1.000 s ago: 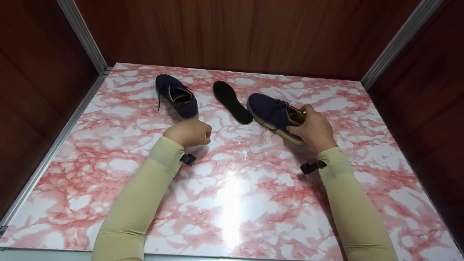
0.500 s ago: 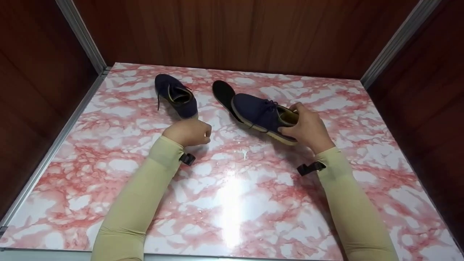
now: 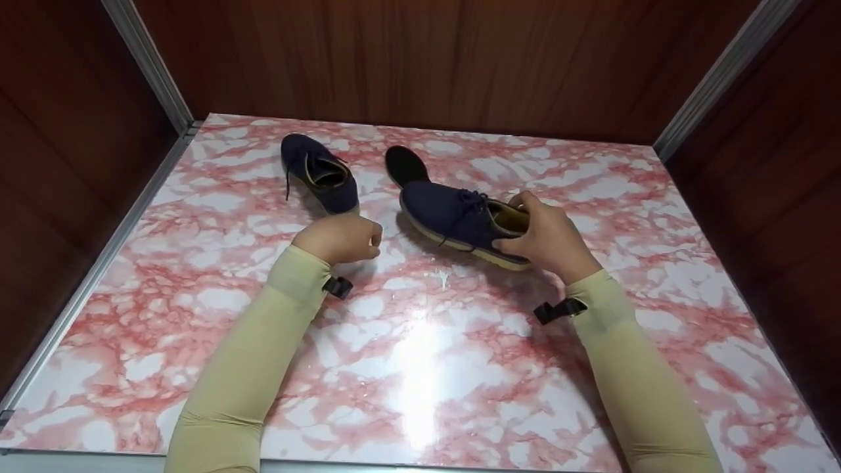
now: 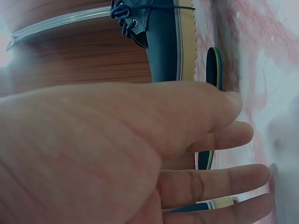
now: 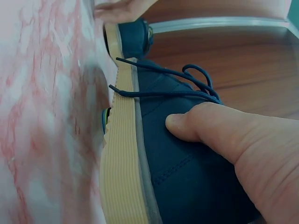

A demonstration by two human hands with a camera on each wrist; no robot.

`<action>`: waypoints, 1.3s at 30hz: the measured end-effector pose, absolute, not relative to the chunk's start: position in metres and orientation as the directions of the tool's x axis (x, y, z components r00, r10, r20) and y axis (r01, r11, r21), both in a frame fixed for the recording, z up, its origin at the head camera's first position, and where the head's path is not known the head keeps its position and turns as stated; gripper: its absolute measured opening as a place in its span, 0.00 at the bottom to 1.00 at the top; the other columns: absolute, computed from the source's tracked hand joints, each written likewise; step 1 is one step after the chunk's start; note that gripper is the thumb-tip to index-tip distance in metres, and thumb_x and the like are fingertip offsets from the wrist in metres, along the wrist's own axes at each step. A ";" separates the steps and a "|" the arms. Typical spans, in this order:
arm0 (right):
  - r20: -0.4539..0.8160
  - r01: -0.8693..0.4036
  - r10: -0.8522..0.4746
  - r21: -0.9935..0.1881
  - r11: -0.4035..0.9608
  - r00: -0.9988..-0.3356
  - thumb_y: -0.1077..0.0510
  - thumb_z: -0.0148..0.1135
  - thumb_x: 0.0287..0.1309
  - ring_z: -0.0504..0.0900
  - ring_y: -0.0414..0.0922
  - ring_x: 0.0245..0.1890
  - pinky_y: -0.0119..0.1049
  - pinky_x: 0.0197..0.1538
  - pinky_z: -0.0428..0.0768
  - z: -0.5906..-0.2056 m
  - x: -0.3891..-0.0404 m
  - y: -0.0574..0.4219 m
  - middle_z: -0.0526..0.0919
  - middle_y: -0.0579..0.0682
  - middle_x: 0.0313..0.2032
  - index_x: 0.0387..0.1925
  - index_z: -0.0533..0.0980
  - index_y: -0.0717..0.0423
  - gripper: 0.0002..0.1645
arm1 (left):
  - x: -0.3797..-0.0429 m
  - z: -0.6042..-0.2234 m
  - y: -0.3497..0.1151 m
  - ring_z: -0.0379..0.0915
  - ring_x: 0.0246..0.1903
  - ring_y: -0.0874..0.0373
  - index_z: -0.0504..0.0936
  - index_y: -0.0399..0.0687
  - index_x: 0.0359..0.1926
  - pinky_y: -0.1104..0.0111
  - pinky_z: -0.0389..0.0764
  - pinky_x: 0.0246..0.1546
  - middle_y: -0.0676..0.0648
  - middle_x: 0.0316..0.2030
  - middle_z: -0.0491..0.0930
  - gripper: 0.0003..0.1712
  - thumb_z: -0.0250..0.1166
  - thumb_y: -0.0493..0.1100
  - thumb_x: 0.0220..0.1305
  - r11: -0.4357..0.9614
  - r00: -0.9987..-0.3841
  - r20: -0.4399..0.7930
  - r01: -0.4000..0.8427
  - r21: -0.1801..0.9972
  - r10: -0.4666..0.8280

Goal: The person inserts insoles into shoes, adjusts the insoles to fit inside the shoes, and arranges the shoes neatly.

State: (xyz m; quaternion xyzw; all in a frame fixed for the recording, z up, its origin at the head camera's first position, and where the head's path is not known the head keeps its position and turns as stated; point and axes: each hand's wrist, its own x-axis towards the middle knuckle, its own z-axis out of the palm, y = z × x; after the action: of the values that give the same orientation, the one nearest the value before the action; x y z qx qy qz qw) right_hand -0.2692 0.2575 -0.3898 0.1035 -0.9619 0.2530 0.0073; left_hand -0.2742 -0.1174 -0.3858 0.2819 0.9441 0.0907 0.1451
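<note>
My right hand [image 3: 546, 240] grips a dark blue lace-up shoe [image 3: 443, 209] by its heel end. In the right wrist view the thumb [image 5: 187, 126] presses the shoe's side above the ribbed tan sole [image 5: 122, 158]. The shoe's toe overlaps a black insole [image 3: 406, 165], hiding much of it. My left hand [image 3: 340, 238] holds nothing and stays low near the heel of a second dark blue shoe [image 3: 318, 172]. Its fingers [image 4: 219, 184] hang relaxed in the left wrist view. That second shoe stands at the back left, one lace hanging down its side.
Both shoes and the insole are on or over a red-and-white marbled table [image 3: 407, 368]. A dark wooden panel [image 3: 420, 66] closes off the back, and similar panels stand at both sides. Small black cameras [image 3: 338, 287] sit on the sleeved wrists.
My right hand has moved the shoe to the left and slightly nearer, so its toe now covers most of the insole. The left hand and the second shoe have barely moved.
</note>
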 end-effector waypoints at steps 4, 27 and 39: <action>0.072 -0.229 -0.223 -0.491 0.840 -0.972 0.46 0.85 0.57 0.86 0.54 0.48 0.53 0.53 0.84 -0.390 -0.268 0.255 0.88 0.57 0.54 0.66 0.72 0.49 0.41 | -0.274 -0.384 -0.117 0.87 0.51 0.45 0.88 0.45 0.57 0.49 0.85 0.59 0.41 0.54 0.90 0.16 0.62 0.46 0.77 0.828 -0.803 -0.219 0.505 0.243 0.554; 0.064 -0.312 -0.321 -0.473 0.824 -0.945 0.47 0.86 0.55 0.86 0.53 0.48 0.52 0.54 0.84 -0.398 -0.259 0.238 0.88 0.55 0.53 0.64 0.74 0.50 0.40 | -0.275 -0.375 -0.113 0.87 0.37 0.39 0.86 0.42 0.46 0.42 0.86 0.39 0.36 0.38 0.89 0.11 0.63 0.45 0.77 0.887 -0.895 0.031 0.445 0.126 0.444; 0.078 -0.347 -0.356 -0.482 0.804 -0.931 0.47 0.87 0.53 0.86 0.51 0.46 0.50 0.53 0.84 -0.402 -0.252 0.223 0.89 0.52 0.51 0.63 0.76 0.46 0.39 | -0.274 -0.377 -0.100 0.81 0.55 0.37 0.84 0.46 0.57 0.45 0.83 0.60 0.39 0.54 0.85 0.16 0.65 0.51 0.79 0.854 -0.870 0.122 0.493 0.168 0.478</action>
State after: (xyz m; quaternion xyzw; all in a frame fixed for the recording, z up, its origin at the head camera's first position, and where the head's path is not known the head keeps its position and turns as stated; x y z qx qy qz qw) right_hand -0.2524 0.2229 -0.4019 0.1851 -0.9497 0.2523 -0.0083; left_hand -0.2743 -0.1003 -0.3771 0.2522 0.9620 0.0974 -0.0379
